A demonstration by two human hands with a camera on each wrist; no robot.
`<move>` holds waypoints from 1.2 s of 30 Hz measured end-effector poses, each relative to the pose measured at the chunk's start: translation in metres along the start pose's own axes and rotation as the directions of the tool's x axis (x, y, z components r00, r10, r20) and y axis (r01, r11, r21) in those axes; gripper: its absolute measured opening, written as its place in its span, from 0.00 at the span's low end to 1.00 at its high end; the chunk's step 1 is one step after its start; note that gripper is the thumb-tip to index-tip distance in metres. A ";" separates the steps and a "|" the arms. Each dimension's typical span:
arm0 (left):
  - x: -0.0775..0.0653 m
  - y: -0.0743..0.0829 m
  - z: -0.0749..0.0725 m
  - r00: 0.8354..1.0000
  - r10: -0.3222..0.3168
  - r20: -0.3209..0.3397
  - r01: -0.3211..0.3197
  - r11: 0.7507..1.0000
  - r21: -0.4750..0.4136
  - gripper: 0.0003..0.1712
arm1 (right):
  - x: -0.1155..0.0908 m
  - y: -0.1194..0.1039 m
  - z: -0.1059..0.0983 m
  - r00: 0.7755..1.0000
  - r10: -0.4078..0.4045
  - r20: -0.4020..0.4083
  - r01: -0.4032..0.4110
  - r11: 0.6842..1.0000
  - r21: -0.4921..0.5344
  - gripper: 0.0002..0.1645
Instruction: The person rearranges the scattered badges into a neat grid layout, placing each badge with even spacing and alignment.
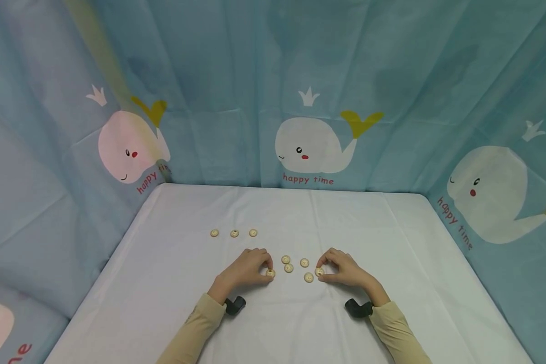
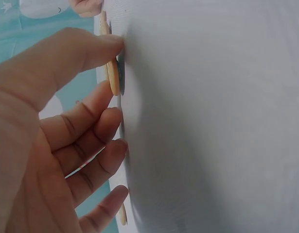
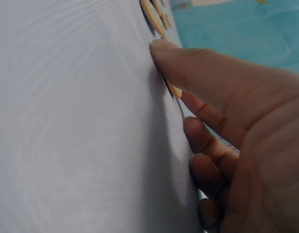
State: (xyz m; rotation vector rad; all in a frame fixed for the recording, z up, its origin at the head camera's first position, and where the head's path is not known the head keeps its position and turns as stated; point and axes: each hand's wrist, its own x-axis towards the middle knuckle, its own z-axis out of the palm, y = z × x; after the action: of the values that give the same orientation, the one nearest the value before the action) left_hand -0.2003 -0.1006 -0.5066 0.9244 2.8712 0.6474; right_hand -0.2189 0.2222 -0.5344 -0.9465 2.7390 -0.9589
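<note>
A small round pale wooden disc (image 1: 270, 273), button-like with marks on its face, sits between the thumb and index finger of my left hand (image 1: 247, 268). The left wrist view shows that disc (image 2: 114, 80) near the white cloth, pinched at its edges, the other fingers loosely bent. On the right, my right hand (image 1: 347, 270) pinches a similar disc (image 1: 319, 271) by thumb and index finger. Its thumb hides most of that disc (image 3: 176, 91) in the right wrist view. Between the hands lie several loose discs, among them one disc (image 1: 308, 277) close to the right hand.
Beyond the left hand, three more discs (image 1: 234, 233) lie in a row. All rest on a white cloth-covered table (image 1: 368, 222). A blue curtain (image 1: 218, 146) with printed whales stands along the far edge and both sides. Dark wrist cameras (image 1: 358, 308) sit below the hands.
</note>
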 end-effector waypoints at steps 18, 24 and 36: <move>0.001 -0.027 -0.009 0.989 -0.138 -0.047 0.137 0.990 -0.028 0.10 | 0.000 0.001 -0.001 1.000 -0.010 0.005 0.010 1.000 0.016 0.16; 0.005 -0.035 -0.014 0.982 -0.173 -0.074 0.168 0.984 -0.067 0.11 | 0.000 0.001 -0.001 1.000 -0.017 -0.004 0.017 1.000 0.022 0.16; 0.012 -0.047 -0.024 0.972 -0.217 -0.092 0.213 0.976 -0.050 0.12 | 0.000 -0.001 -0.002 1.000 -0.013 0.002 0.013 1.000 0.013 0.16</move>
State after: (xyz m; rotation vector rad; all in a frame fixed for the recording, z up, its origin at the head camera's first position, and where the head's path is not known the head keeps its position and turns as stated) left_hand -0.2399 -0.1371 -0.5026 0.5792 2.9727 0.7432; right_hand -0.2187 0.2225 -0.5323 -0.9642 2.7249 -0.9764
